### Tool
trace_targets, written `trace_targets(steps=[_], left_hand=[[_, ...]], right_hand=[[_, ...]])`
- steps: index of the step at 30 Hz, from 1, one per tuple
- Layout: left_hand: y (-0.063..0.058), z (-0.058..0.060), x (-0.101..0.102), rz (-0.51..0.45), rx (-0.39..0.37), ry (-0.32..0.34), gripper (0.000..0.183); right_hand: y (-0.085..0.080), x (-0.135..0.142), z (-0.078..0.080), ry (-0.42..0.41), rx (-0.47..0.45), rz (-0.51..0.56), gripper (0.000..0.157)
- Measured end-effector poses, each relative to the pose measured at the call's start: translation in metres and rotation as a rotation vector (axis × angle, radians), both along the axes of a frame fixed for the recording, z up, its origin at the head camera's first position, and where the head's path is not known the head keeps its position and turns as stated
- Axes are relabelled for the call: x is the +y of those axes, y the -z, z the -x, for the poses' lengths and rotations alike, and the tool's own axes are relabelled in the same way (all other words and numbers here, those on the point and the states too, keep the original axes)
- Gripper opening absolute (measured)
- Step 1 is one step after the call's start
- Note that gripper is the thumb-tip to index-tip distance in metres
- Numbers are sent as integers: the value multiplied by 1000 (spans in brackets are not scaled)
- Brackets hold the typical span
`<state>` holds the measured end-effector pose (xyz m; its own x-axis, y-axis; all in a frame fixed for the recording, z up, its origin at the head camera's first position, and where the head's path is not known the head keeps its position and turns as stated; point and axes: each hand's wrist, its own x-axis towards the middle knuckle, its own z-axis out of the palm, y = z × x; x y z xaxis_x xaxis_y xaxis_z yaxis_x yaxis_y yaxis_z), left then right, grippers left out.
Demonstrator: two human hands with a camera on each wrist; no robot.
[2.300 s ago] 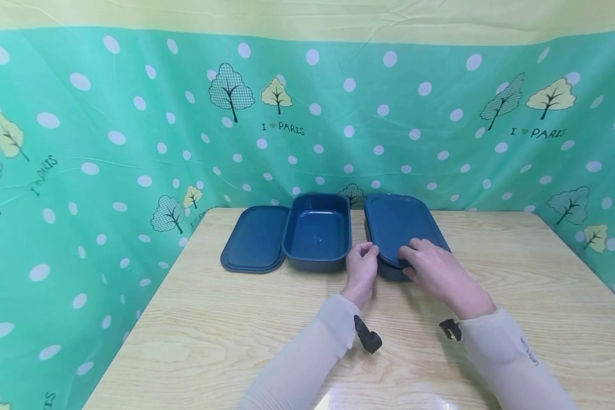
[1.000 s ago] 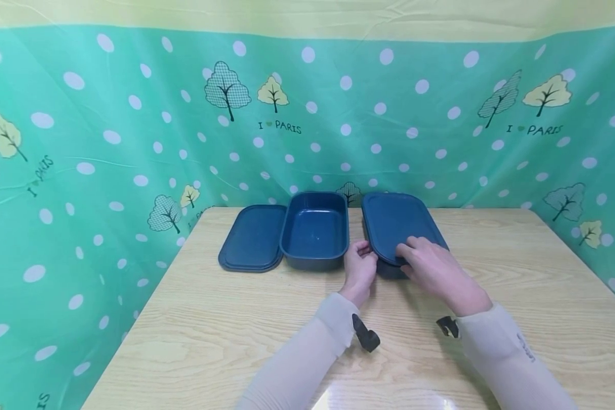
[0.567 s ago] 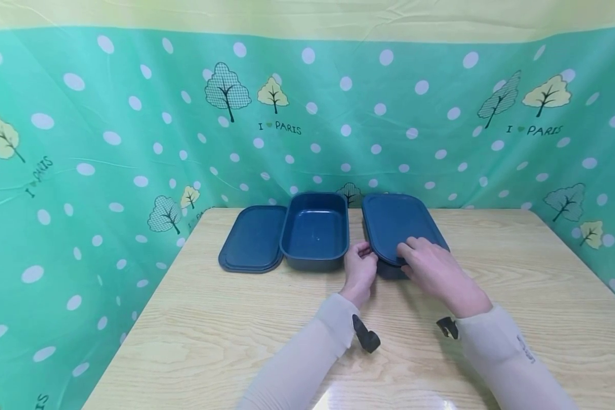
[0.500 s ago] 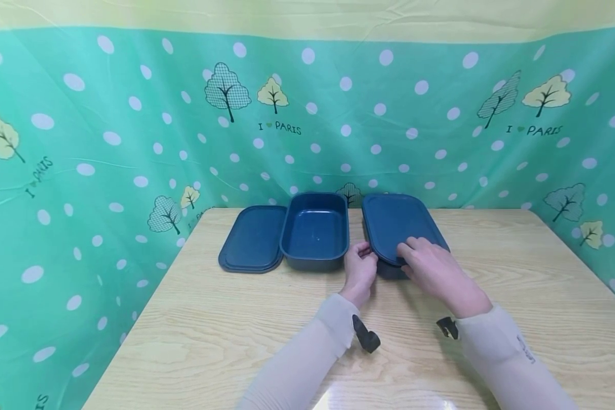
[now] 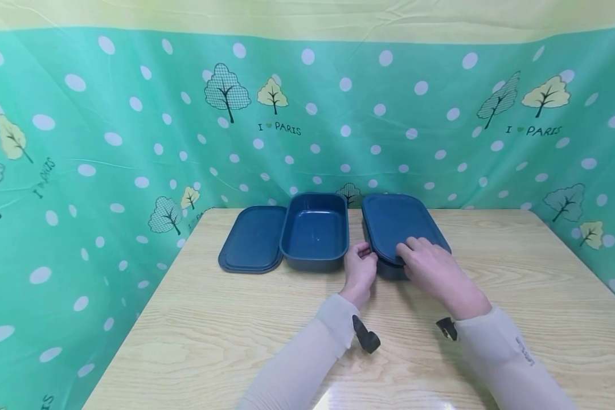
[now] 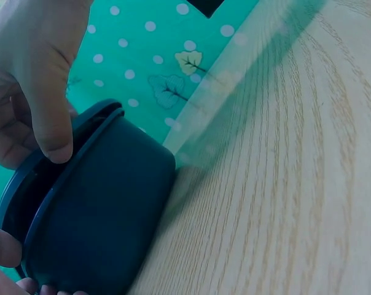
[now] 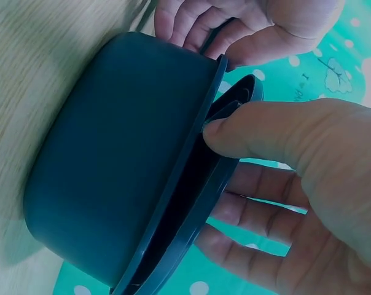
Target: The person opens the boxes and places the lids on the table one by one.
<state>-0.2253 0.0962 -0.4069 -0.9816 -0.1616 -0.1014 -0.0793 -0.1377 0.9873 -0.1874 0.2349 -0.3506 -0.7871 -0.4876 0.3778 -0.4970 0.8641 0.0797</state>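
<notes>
In the head view a lidded dark blue food container stands at right, its lid lying over the top. My right hand pinches the lid's near edge. In the right wrist view that hand has its thumb in the gap under the lid, with its fingers beyond the edge. The lid's near end stands raised off the rim. My left hand holds the container's near left corner. The left wrist view shows its thumb at the rim, with fingertips against the wall.
An uncovered matching container stands just left of the held one. Another blue lid lies flat on the wooden table against its left side. A green dotted curtain hangs behind the table's far edge.
My left thumb has slid from the lid's corner down to the container's side. The right hand stays at the lid's near edge, which sits slightly higher. The other container and lid have not moved.
</notes>
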Motion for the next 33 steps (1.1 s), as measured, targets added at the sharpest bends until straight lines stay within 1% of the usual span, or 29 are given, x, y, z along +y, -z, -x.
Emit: trace_targets(steps=[14,24,33], left_hand=[[-3,-2,0,-8,-15,3,32],[-2,0,1,-26,-12,-1,37],[-2,-1,1,-14,-8,2,37]], right_hand=[[0,-1,-1,6,52,2,16],[-2,-2,-2,24,85,3,19],[-3,-4,-4,57,64,10,21]])
